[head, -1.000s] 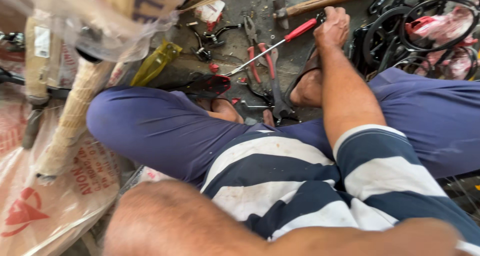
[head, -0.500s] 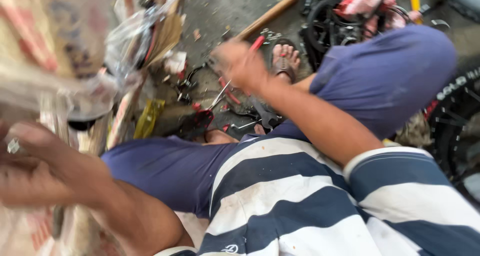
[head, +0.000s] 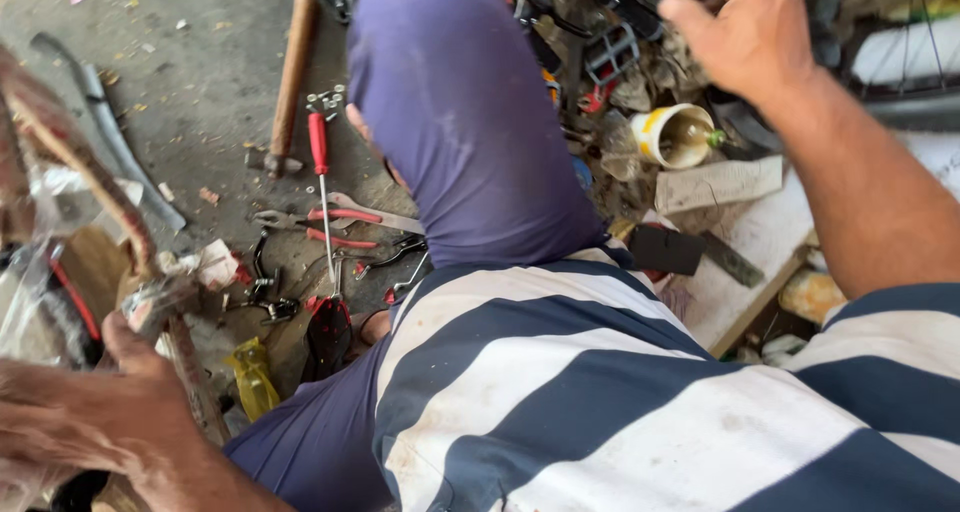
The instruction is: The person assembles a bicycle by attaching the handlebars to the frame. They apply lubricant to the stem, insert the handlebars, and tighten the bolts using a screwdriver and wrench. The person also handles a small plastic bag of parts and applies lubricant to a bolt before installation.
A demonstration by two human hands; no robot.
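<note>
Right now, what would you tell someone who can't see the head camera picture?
A person in a blue-and-white striped shirt sits on a littered concrete floor, left hand gripping a worn wooden stick and right hand reaching into bicycle parts. A red-handled screwdriver, red pliers and a wooden-handled hammer lie nearby.

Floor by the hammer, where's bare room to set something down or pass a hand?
The bare concrete floor is open at upper left, between the curved rubber strip and the hammer. It is crowded below that, around the red-handled screwdriver and pliers, and crowded at upper right, where the right hand reaches over clutter beside the yellow-rimmed cup.
</note>
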